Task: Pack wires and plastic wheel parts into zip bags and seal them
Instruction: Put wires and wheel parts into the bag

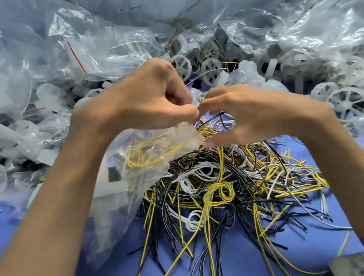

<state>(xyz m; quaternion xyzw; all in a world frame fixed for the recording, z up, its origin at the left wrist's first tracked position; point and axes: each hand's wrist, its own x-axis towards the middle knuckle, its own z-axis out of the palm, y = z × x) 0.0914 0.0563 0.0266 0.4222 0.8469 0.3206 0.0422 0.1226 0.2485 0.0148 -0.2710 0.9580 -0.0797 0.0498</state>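
Zip bag (138, 163) mouth sits between both hands, body trailing down-left under the left wrist, a yellow coil inside. Left hand (149, 100) pinches the rim. Right hand (249, 113) curls at the mouth from the right, grip unclear. Wire pile (228, 185) lies on the tabletop (238, 268) just below, nearer the right hand.

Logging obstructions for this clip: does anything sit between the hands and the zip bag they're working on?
Nothing visible does: the left hand and right hand both pinch the zip bag at its mouth.
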